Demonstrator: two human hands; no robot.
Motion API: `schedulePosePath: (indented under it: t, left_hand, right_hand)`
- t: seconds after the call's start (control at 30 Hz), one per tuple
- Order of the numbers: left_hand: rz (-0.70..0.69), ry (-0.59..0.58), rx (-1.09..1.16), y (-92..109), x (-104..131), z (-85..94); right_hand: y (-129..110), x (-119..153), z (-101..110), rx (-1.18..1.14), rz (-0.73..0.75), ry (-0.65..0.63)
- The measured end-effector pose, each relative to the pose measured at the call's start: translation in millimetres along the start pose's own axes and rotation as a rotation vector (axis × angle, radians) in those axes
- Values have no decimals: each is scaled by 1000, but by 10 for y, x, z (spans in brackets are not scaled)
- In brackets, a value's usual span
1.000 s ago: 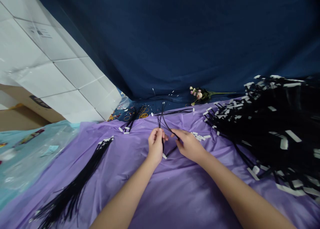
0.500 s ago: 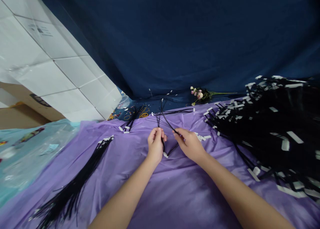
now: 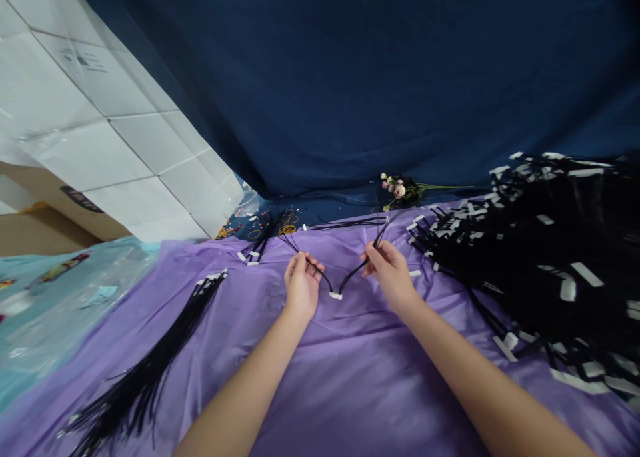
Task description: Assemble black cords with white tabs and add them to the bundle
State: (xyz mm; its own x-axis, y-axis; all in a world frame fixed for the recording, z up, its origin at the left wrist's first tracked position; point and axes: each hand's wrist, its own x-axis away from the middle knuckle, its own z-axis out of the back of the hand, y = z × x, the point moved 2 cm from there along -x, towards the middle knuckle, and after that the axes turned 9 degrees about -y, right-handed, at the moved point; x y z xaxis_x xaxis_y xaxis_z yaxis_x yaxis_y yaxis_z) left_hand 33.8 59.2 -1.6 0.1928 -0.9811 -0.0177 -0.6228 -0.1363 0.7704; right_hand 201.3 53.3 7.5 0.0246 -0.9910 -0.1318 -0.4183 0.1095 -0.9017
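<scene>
A black wire harness (image 3: 351,274) hangs in a V between my hands, with a white connector (image 3: 335,296) at its low point. My left hand (image 3: 301,290) is closed on one branch of wires, whose loose thin ends fan out past the fingers to the upper left. Pinched in my right hand (image 3: 393,277) is the other branch, its ends pointing up and away. Just beyond my hands, a few black wires with white connectors (image 3: 345,224) lie across the far edge of the purple cloth (image 3: 320,390).
At right lies a big heap of black wires with white connectors (image 3: 520,244). A long black wire bundle (image 3: 165,350) rests at left, a smaller one (image 3: 263,238) farther back. Artificial flowers (image 3: 400,189) lie by the dark blue curtain (image 3: 350,84). White boxes (image 3: 135,144) stand at left.
My hands have moved apart, spreading the two branches of the wire harness into a wider V. The white connector has risen slightly. The ends that crossed before now point away from each other.
</scene>
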Motion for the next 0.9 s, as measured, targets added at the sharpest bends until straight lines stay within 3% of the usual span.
schedulePosePath:
  t: [0.27, 0.9]
  left_hand:
    - [-11, -33, -100, 17, 36, -48]
    - [-49, -174, -301, 3, 121, -61]
  right_hand:
    - [-90, 6, -4, -279, -33, 50]
    - [-122, 45, 20, -313, 51, 31]
